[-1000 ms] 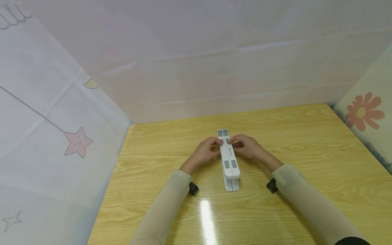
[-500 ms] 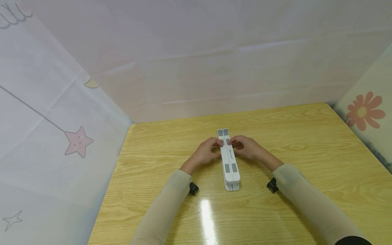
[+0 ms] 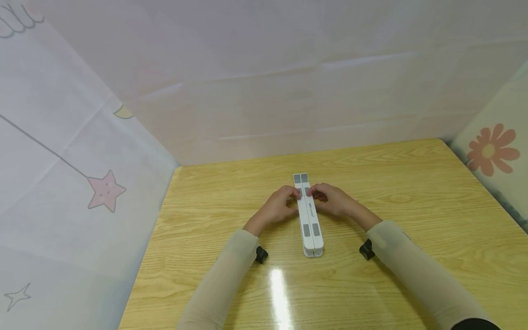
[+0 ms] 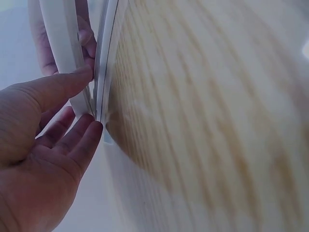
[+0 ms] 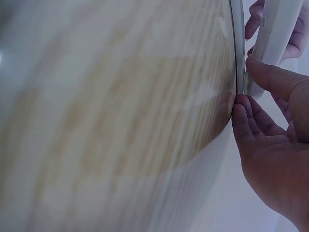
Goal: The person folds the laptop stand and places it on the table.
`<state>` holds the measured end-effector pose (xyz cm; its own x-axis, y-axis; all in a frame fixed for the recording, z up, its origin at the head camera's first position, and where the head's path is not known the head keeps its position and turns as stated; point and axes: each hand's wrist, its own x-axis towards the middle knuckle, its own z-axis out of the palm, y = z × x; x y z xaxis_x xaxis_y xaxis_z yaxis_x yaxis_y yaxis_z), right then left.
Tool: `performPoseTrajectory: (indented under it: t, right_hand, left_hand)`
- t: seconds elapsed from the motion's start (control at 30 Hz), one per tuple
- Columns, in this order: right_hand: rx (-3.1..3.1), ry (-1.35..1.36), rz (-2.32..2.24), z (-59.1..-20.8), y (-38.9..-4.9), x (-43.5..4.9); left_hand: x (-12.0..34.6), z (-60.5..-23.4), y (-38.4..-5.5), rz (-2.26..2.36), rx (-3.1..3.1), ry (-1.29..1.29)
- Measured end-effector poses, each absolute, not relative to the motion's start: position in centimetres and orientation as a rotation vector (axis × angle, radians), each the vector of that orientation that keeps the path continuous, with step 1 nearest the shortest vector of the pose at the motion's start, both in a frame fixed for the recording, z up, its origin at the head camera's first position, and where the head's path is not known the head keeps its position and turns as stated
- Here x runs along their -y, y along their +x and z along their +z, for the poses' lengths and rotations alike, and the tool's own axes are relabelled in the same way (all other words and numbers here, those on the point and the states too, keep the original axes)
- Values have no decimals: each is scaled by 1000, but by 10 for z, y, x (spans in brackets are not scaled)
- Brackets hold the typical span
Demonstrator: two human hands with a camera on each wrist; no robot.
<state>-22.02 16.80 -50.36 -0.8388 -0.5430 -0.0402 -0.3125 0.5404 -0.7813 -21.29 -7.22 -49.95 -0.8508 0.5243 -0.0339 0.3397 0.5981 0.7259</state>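
Note:
A white folding laptop stand (image 3: 306,211) lies lengthwise on the table, its upper part folded down close over its base. Grey rubber pads (image 3: 316,229) dot its top face. From the left side, my left hand (image 3: 277,204) pinches the stand near its far half, index finger over the top edge. My right hand (image 3: 333,200) mirrors this grip on the right side. In the left wrist view, the thumb touches the upper bar (image 4: 62,36) while the fingertips meet the lower edge. The right wrist view has the thumb against the upper bar (image 5: 277,34) and fingertips at the base.
The yellow wood-grain table (image 3: 214,192) reaches back to a pale fabric wall (image 3: 264,91). Patterned sheets hang at the left and right. A black wrist device (image 3: 261,255) is on the left wrist and another (image 3: 366,250) on the right.
The near end of the stand's upper part has swung down toward the base, narrowing the gap at the front. Both hands stay in nearly the same place.

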Motion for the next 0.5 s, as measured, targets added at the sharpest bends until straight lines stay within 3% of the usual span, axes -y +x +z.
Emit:
performPoseTrajectory:
  t: [0.5]
  right_hand:
    - [-2544, -736, -1126, -501, -215, -168]
  left_hand:
    - [72, -502, -213, 966, -2617, 762]
